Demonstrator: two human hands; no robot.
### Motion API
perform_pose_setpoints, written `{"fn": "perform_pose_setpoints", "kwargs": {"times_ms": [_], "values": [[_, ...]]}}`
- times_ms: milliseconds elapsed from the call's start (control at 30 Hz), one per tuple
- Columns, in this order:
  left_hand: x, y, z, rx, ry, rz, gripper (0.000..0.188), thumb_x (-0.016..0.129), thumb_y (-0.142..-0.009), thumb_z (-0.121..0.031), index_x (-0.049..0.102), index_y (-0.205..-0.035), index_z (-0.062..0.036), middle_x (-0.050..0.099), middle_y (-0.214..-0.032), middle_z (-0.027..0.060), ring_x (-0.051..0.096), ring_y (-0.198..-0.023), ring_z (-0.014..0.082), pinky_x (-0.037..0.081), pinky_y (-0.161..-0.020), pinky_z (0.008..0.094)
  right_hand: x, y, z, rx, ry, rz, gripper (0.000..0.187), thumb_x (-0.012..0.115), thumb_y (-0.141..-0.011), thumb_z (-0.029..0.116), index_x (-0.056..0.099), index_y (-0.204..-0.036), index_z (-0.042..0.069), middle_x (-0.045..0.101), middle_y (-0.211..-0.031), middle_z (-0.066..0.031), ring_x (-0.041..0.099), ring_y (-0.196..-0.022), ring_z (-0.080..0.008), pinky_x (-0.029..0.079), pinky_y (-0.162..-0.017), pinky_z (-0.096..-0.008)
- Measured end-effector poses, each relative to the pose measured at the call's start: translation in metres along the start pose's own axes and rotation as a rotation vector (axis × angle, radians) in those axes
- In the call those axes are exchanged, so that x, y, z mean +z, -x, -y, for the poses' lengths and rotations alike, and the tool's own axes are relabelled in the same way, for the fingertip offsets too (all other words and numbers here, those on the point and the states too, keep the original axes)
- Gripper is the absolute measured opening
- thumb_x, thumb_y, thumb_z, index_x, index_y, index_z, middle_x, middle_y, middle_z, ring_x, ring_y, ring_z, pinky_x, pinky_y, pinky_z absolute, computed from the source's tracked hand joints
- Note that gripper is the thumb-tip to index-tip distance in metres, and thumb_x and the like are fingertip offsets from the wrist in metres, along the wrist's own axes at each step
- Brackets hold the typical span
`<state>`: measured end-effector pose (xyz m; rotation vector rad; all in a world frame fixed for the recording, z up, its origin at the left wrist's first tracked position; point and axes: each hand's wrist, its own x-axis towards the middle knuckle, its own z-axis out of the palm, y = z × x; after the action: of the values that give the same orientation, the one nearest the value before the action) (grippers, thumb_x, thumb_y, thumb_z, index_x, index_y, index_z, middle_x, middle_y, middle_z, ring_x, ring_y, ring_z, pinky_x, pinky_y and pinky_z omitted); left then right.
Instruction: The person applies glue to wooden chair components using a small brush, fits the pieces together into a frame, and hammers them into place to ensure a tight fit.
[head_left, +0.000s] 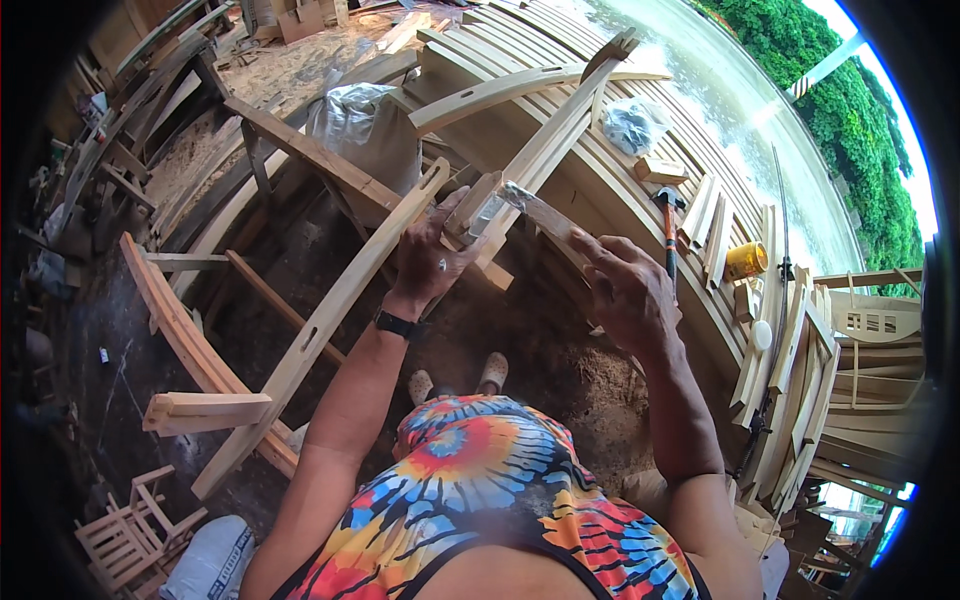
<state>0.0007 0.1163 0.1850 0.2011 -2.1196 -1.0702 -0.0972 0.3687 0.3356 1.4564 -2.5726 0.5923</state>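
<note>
My left hand point(435, 250), with a dark watch at its wrist, is closed around the end of a short wooden piece point(472, 205). A whitish, shiny patch shows on the wood beside my fingers. My right hand point(632, 290) grips a flat, narrow stick point(545, 212), its fingers along the near end. The whitish, smeared tip of this stick touches or nearly touches the wood at my left hand. A long pale rail with slots point(330, 310) passes just left of my left hand. Beyond both hands, a straight wooden beam point(555, 140) slants away to the upper right.
Stacked boards point(700, 130) lie beyond my hands. A hammer point(669, 235), a yellow tub point(745, 261) and a round white lid point(761, 335) are at the right. A curved wooden frame point(190, 330) stands left. Clear plastic bags point(635, 125) rest on the boards. Sawdust covers parts of the floor.
</note>
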Motion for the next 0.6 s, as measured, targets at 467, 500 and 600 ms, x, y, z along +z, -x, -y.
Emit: {"fn": "perform_pose_setpoints", "kwargs": {"times_ms": [467,500,600], "values": [[0.0,0.002,-0.005,0.055,-0.112,0.017,0.066,0.083,-0.083,-0.022,0.058,-0.141,-0.0005,0.069,-0.13,0.0203,0.069,-0.116,0.0376,0.056,-0.1,0.045,-0.023,0.01,0.005,0.048,-0.038,0.038,0.041,0.066,-0.092,0.003,0.073,-0.13,0.018,0.075,-0.102,-0.0099,0.071,-0.087,-0.0296,0.057,-0.08,-0.0403],[0.0,0.002,-0.003,0.037,-0.074,0.015,0.066,0.083,-0.083,-0.021,0.058,-0.141,-0.0007,0.069,-0.13,0.0204,0.07,-0.114,0.0378,0.056,-0.098,0.0448,-0.024,0.012,0.002,0.038,-0.215,0.031,0.041,0.065,-0.094,0.004,0.071,-0.132,0.017,0.076,-0.102,-0.0121,0.073,-0.086,-0.0303,0.057,-0.081,-0.0398],[0.0,0.001,0.002,0.008,-0.021,0.017,0.067,0.084,-0.083,-0.019,0.058,-0.141,-0.001,0.069,-0.129,0.0205,0.071,-0.11,0.0381,0.058,-0.096,0.0443,-0.011,0.016,-0.007,0.249,-0.486,0.113,0.042,0.063,-0.096,0.006,0.068,-0.137,0.015,0.076,-0.101,-0.0177,0.075,-0.09,-0.0322,0.057,-0.083,-0.0395]]}}
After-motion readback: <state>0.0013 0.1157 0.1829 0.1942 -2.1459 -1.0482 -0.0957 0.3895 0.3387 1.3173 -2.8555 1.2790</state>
